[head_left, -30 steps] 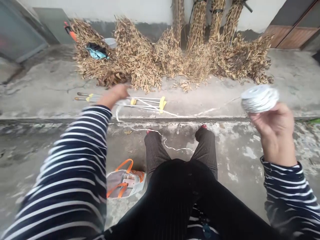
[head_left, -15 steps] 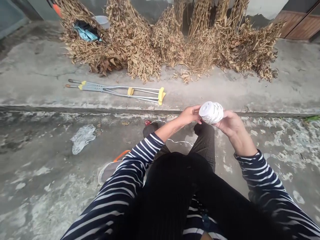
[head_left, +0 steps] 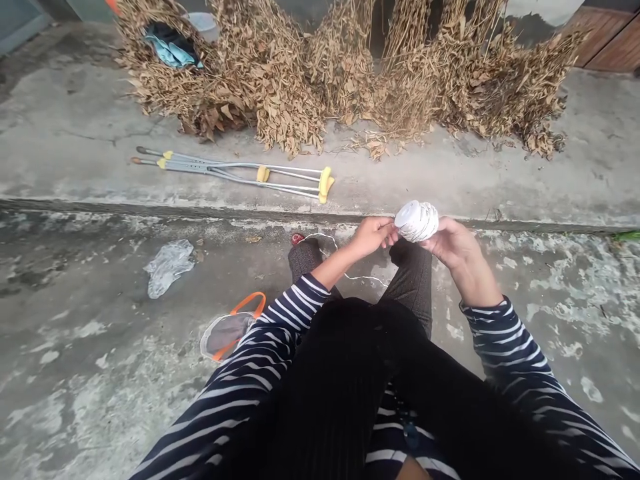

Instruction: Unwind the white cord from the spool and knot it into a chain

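Note:
A spool of white cord [head_left: 423, 222] is in my right hand [head_left: 457, 250], whose fingers and thumb grip its far right end. The spool lies tilted, with its smooth white end face turned left. My left hand [head_left: 373, 237] is beside that end face, thumb and fingers pinched together; whatever lies between them is too small to make out. A loose length of white cord [head_left: 367, 277] runs below my left forearm, between my legs. More of it curves near a red patch at my left foot [head_left: 298, 239].
Aluminium crutches [head_left: 230, 171] with yellow pads lie on the raised concrete ledge [head_left: 75, 177]. Dried plant stalks [head_left: 290, 87] are heaped behind them, with a blue and black cloth [head_left: 173, 47] on top. A crumpled plastic bag [head_left: 170, 267] and an orange-handled bag [head_left: 227, 333] are at left.
The spool has shifted slightly left and turned in my right hand. My left fingers have drawn together in a pinch, slightly lower and left. More of the orange-handled bag shows.

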Demonstrator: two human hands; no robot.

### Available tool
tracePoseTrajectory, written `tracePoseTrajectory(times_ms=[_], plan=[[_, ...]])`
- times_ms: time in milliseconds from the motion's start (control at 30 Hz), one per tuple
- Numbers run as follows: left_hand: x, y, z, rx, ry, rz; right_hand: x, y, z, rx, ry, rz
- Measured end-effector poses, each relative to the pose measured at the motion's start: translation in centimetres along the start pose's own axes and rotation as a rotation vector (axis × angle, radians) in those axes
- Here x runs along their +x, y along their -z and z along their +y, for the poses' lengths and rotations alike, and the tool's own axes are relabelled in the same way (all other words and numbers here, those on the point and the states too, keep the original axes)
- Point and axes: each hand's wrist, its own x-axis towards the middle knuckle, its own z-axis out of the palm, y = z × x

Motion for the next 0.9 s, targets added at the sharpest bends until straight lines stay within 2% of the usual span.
tracePoseTrajectory(times_ms=[133,333,500,633,733,800,900], plan=[[-1.5,0.3,-0.3,-0.007,0.06,-0.054,0.4,0.3,-0.1,-0.06,0.076,0.088],[-4.3,1.3,0.9,-0.048,0.185,-0.164,1.5,1.6,0.2,-0.255,0.375,0.256],[-5.1,1.6,2.6,-0.012,0.209,-0.255,2.4,1.3,2.0,-0.568,0.662,0.34],[-5.5,1.9,3.1,0.054,0.247,-0.293,2.8,1.0,3.0,-0.762,0.773,0.407],[-5.6,2.8,2.2,0.024,0.282,-0.269,2.9,1.0,2.7,-0.679,0.783,0.438],[-5.3,3.5,1.1,0.007,0.31,-0.218,2.8,0.9,2.0,-0.569,0.789,0.412],[-4.3,4.3,-0.4,0.152,0.315,-0.022,2.2,0.5,0.7,-0.397,0.727,0.319]])
